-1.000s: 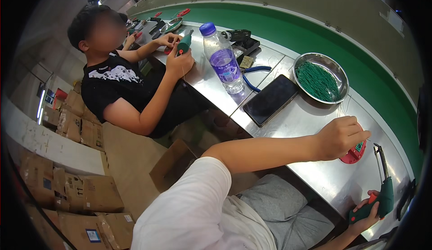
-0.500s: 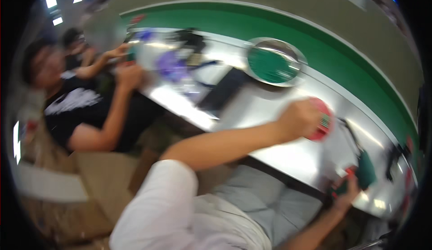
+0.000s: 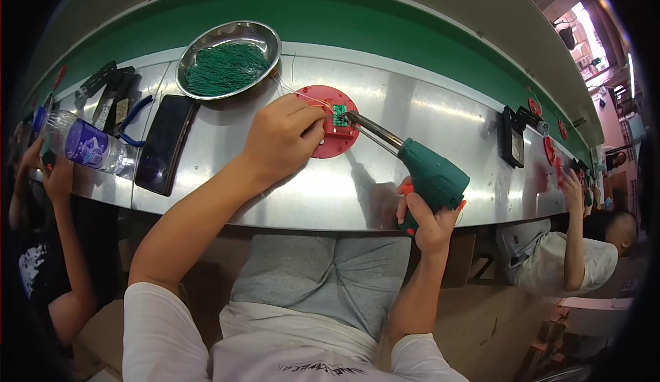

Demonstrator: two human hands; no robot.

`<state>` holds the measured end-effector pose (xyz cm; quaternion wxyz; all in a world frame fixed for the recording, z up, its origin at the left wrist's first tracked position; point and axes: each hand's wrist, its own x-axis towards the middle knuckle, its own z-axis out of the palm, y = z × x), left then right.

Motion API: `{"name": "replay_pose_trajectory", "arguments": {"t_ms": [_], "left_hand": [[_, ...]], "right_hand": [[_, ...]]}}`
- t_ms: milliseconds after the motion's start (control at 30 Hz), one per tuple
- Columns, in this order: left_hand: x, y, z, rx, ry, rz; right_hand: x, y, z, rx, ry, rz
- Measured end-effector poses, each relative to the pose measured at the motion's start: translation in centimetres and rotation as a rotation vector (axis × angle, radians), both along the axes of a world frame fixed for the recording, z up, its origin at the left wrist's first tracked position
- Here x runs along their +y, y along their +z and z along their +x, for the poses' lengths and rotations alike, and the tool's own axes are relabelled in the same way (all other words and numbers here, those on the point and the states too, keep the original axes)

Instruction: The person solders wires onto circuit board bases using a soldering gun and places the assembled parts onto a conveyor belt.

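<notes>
A red round disc (image 3: 342,147) lies flat on the metal table, a small green circuit board (image 3: 339,116) at its middle. Thin pale and orange wires (image 3: 302,94) run along its upper left side. Closed in a pinch, my left hand (image 3: 285,134) is at the disc's left part, fingertips beside the board; what they pinch is too small to make out. My right hand (image 3: 430,220) grips the handle of a green soldering gun (image 3: 433,172) with a red trigger. The gun's long metal tip meets the board, or hovers just over it, near my left fingertips.
A steel bowl (image 3: 269,37) of green wire pieces (image 3: 227,69) stands at the back left. Left of it are a black phone (image 3: 163,145), blue-handled pliers (image 3: 134,121) and a plastic bottle (image 3: 89,141) near a co-worker's hands. Black boxes (image 3: 510,138) and another person (image 3: 570,258) are at the right.
My left hand held the red disc raised; now the disc lies on the table. The soldering gun has come from the right to the board. The view has swung right and is sharper.
</notes>
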<state>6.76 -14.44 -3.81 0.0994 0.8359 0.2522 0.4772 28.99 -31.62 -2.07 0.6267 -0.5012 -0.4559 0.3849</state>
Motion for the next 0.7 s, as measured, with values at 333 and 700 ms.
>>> {"name": "replay_pose_trajectory", "arguments": {"t_ms": [333, 700], "left_hand": [[0.0, 0.1, 0.3, 0.018, -0.014, 0.004], [0.0, 0.4, 0.3, 0.028, -0.023, 0.000]], "right_hand": [[0.2, -0.1, 0.9, -0.084, 0.045, -0.029], [0.3, 0.2, 0.9, -0.081, 0.063, -0.066]]}}
